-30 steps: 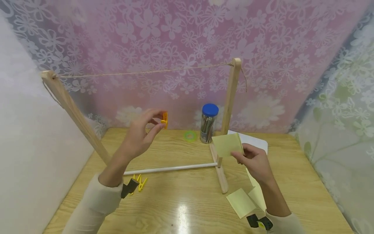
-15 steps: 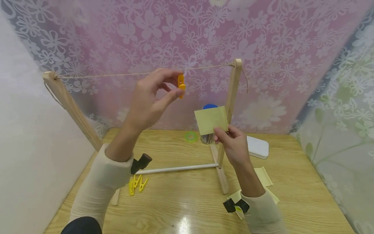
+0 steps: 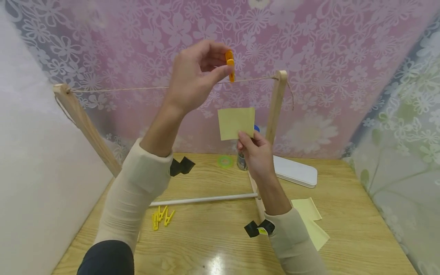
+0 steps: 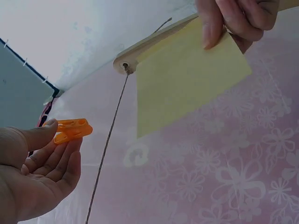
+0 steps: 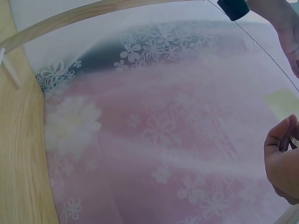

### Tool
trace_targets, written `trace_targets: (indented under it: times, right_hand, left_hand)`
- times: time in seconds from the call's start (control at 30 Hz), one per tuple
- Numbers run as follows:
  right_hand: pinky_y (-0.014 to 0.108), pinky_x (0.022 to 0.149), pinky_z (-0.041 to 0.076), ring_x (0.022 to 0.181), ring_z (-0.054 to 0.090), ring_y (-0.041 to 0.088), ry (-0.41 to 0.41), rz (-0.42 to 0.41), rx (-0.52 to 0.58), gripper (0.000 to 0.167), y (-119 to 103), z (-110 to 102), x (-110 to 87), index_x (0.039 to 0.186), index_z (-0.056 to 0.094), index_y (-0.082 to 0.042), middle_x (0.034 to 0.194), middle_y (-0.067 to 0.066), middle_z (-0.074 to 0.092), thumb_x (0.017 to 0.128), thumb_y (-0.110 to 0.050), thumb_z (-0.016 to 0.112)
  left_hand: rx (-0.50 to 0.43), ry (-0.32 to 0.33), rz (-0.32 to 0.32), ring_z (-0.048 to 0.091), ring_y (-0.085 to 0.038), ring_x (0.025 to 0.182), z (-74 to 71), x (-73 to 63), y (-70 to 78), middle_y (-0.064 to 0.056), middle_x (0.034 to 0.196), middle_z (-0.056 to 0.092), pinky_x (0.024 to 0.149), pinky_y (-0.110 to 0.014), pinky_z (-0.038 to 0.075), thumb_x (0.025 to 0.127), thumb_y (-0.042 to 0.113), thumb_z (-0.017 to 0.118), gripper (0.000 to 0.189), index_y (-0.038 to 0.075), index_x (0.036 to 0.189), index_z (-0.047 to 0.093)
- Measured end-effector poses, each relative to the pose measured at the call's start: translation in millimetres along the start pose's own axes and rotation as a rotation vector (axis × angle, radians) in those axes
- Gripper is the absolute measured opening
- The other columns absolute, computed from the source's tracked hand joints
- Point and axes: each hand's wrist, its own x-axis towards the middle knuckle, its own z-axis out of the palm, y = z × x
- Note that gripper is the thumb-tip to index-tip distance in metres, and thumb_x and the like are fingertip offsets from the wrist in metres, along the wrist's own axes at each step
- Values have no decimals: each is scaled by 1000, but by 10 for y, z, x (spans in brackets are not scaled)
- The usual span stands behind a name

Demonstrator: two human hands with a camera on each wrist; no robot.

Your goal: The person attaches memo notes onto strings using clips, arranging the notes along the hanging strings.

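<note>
My left hand [image 3: 194,76] pinches an orange clothespin [image 3: 230,65] between thumb and fingers, right at the height of the string [image 3: 120,89]. In the left wrist view the clothespin [image 4: 70,129] lies sideways, a little apart from the string [image 4: 108,140]. Below the string, my right hand [image 3: 256,152] grips a yellow sticky note [image 3: 236,123] by its lower right corner, its face toward me. The note [image 4: 187,74] hangs beside the string's knotted end in the left wrist view. Only part of the note [image 5: 282,103] shows at the right wrist view's edge.
Two wooden posts [image 3: 276,103] carry the string, with a white rod [image 3: 206,199] low between them. Several yellow clothespins [image 3: 161,217] lie at left. More sticky notes [image 3: 311,219] and a white case [image 3: 295,172] lie at right. A jar [image 3: 242,162] and green tape roll [image 3: 225,161] stand behind.
My left hand has risen and moved right with the orange clothespin, from low over the table to the string. The right hand has lifted the sticky note up and to the left.
</note>
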Motion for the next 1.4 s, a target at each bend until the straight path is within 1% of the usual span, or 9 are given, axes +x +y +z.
trace_targets:
  times: [0.07,0.17,0.33,0.53,0.63,0.83,1.13,1.27,1.4]
  right_hand:
    - [17,62,45,64,51,9,23,12,11,20,2,30,48,79,63,-10,70,-2,54,94,-1,54]
    - [17,62,45,64,51,9,27,19,12,19,9,52,107,80,63,-10,71,-2,54,94,-2,54]
    - [17,64,48,65,52,9,2,15,11,13,15,74,170,82,63,-9,69,-2,56,94,-7,57]
    - [16,64,49,63,54,9,-4,22,46,15,-8,118,227,77,61,-9,66,-2,58,92,-9,60]
    - [16,62,48,63,53,8,7,7,61,14,-25,143,255,78,62,-9,66,-2,58,92,-8,60]
    - [15,60,47,61,52,8,23,-17,99,14,-68,177,288,87,67,-8,68,-1,58,93,-1,56]
    - [16,57,46,59,52,7,61,-19,127,24,-93,191,316,85,69,-9,67,-2,59,93,4,52]
    - [16,57,46,59,52,7,61,-28,118,22,-119,200,332,84,69,-10,68,-2,59,93,3,53]
    - [16,56,46,59,51,7,61,-33,130,20,-154,203,342,85,68,-9,68,-2,58,93,2,54]
  left_hand:
    - [-18,3,-11,63,-17,95,16,52,8,-14,105,66,88,-20,52,85,5,69,29,-4,112,61]
    - [-38,-14,-26,64,-16,91,45,99,5,-14,103,65,85,-20,52,85,3,68,27,-4,109,61]
    - [-28,-55,-54,66,-15,83,82,161,-30,-12,101,66,80,-20,54,85,3,69,21,-4,104,63]
    - [-31,-123,-120,66,-19,83,90,196,-32,-12,99,64,79,-22,56,84,0,68,18,-3,101,63]
    - [-27,-144,-139,66,-20,83,94,197,-31,-10,96,63,80,-22,56,83,-1,69,17,-3,99,63]
    - [11,-171,-145,67,-20,87,93,191,-48,-10,95,63,83,-21,55,83,-1,69,16,-3,97,63]
    - [13,-177,-139,66,-19,86,78,173,-50,-12,94,64,82,-20,55,81,-2,70,19,-5,98,63]
    - [43,-187,-134,66,-18,87,80,173,-43,-12,96,65,82,-20,55,82,0,70,19,-4,100,64]
    - [78,-202,-146,67,-18,87,85,174,-54,-12,98,66,82,-20,55,82,2,72,22,-3,101,64]
